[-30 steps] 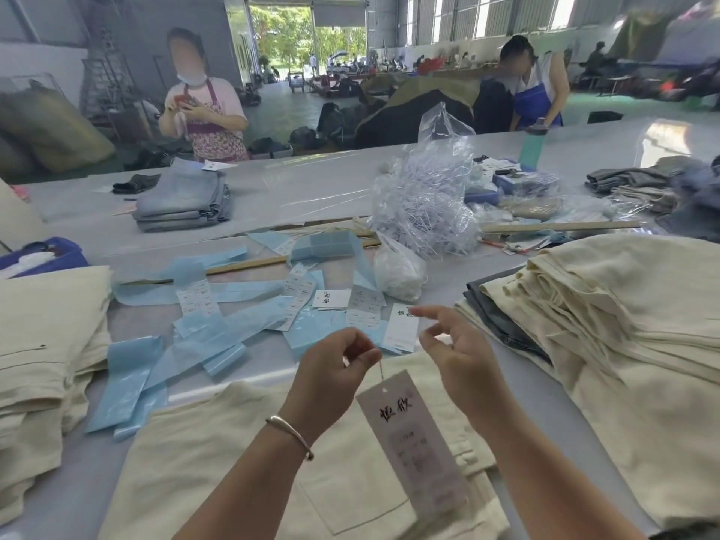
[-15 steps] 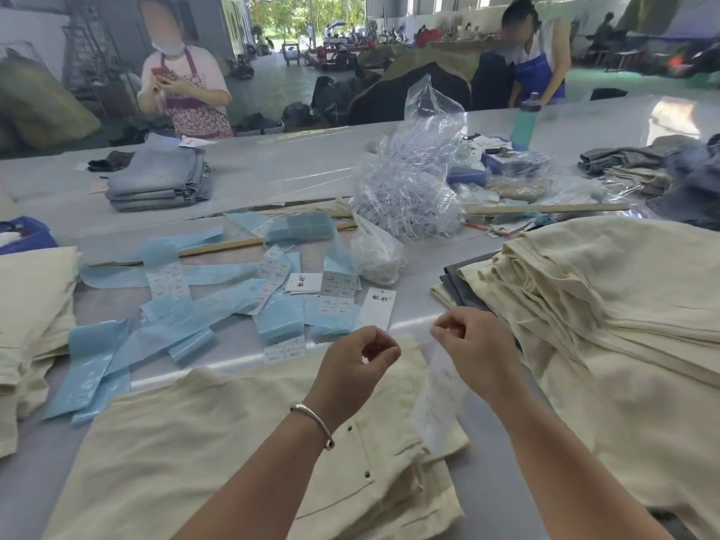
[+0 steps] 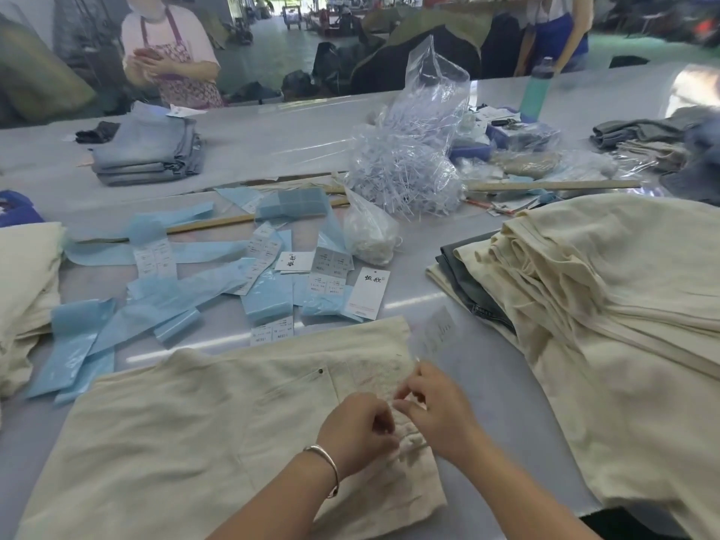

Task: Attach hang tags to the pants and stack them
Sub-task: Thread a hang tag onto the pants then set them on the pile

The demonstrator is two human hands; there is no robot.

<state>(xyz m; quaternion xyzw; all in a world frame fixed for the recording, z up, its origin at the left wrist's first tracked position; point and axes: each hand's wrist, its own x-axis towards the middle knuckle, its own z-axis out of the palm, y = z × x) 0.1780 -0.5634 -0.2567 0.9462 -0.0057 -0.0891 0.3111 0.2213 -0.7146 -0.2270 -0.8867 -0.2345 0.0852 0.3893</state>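
Note:
Cream pants lie flat on the grey table in front of me. Both hands work at the waistband on the right end. My left hand, with a bangle on the wrist, curls its fingers onto the waistband fabric. My right hand pinches the lower end of a white hang tag, which is blurred by motion and lies over the pants near a back pocket. The tag's string is too thin to make out.
A tall stack of cream pants fills the right. More cream fabric sits at the left edge. Ahead lie blue plastic strips, loose hang tags, a small bag of white strings, a bag of plastic fasteners, folded jeans and a bottle. Two people stand beyond the table.
Both hands have come down from mid-air to the pants' waistband, bringing the hang tag with them. The view has tilted downward.

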